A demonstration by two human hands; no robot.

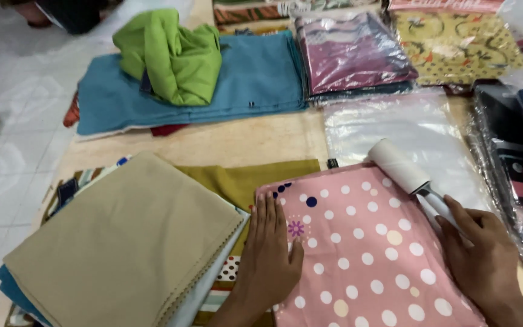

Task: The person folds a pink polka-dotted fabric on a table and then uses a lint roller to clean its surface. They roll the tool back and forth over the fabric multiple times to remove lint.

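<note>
1. Two bare hands and parts of the forearms show along the bottom edge of the frame.
2. The left hand (267,257) sits at lower centre; its back faces the camera, with four long fingers and a thumb in view.
3. The right hand (482,254) is at the lower right, also seen from the back, knuckles visible.
4. Fingernails are short and unpainted as far as can be told.
5. Neither hand wears a ring, glove or bracelet.
6. Both wrists and the visible forearms are uncovered; no sleeve or watch reaches into view.
</note>
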